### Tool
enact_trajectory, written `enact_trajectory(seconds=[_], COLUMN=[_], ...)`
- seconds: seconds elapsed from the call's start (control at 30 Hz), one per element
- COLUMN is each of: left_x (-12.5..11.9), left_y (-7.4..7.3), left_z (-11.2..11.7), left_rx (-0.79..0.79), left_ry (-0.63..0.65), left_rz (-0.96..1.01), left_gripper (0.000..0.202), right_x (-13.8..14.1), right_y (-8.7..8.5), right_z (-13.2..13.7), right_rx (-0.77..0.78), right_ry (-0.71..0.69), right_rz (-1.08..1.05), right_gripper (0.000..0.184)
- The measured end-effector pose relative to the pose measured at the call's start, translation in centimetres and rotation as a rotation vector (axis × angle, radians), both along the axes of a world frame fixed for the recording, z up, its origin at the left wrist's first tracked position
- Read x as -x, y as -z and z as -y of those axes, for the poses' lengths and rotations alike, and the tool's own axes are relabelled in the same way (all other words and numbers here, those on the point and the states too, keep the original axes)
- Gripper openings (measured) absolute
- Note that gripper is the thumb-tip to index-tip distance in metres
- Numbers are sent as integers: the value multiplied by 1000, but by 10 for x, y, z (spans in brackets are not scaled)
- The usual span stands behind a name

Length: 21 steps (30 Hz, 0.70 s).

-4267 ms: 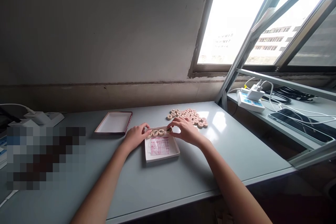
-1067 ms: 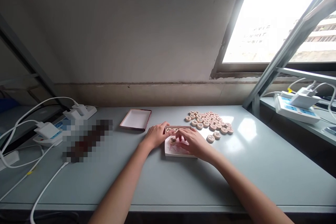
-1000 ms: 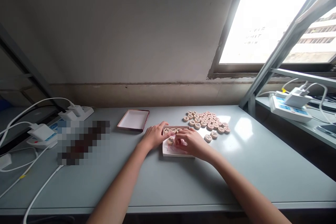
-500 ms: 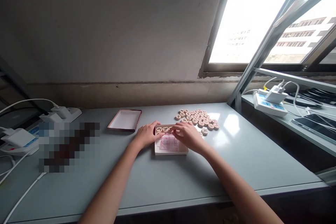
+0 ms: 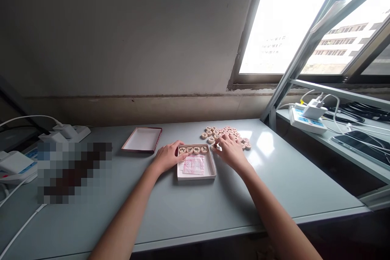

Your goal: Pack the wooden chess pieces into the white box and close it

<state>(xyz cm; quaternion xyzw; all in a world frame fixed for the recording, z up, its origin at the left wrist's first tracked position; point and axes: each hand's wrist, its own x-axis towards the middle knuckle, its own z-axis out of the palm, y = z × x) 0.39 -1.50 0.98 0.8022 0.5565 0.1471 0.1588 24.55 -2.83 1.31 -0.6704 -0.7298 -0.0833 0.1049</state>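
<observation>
**One row of four in the box, most pieces outside it**

Your left hand (image 5: pixel 168 157) pinches the far left corner of the white box (image 5: pixel 196 178), thumb inside the wall and fingers outside. The box sits on the grey table (image 5: pixel 195 215) between your hands. Four round wooden pieces (image 5: pixel 193 150) already stand in it, side by side along the far wall, lettered faces showing; you cannot tell whether more lie under them. Nearer you, a folded plastic sheet with pink lines (image 5: pixel 194 165) covers part of the box floor.

Your right hand (image 5: pixel 230 152) has its thumb and fingers bent around a dark-lettered piece (image 5: pixel 214 146) just beyond the box's right wall; you cannot tell whether it is gripped or only touched.

By the look of it, the larger share is left: loose pieces (image 5: pixel 217 131) lie clustered beyond your right hand, partly hidden by it. The shallow lid (image 5: pixel 141 139) is off, to the box's left.
</observation>
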Motion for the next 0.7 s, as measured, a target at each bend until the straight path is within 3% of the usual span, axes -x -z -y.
enact_trajectory(seconds=[0.17,0.3,0.37,0.43,0.57,0.7], left_x=[1,1,1,1,1,0], left_y=[1,3,3,3,3,6], left_z=[-1,-1,0,0,1,0], left_rx=[-10,-35,-45,-49,-50,-51], left_ry=[5,11,20,30,34,11], left_rz=[-6,-10,-3,9,26,10], left_gripper=[35,31,31,30,31,35], right_x=[-2,12,24,35,45,43], right_y=[-12,-16,-11,-3,8,7], right_z=[-1,4,8,11,12,9], right_rx=[-161,-169,-109,-62,-25,-20], right_ry=[35,-288,-451,-530,-553,-527], right_rz=[-49,-212,-241,-231,-221,-203], right_gripper=[21,21,21,20,14,11])
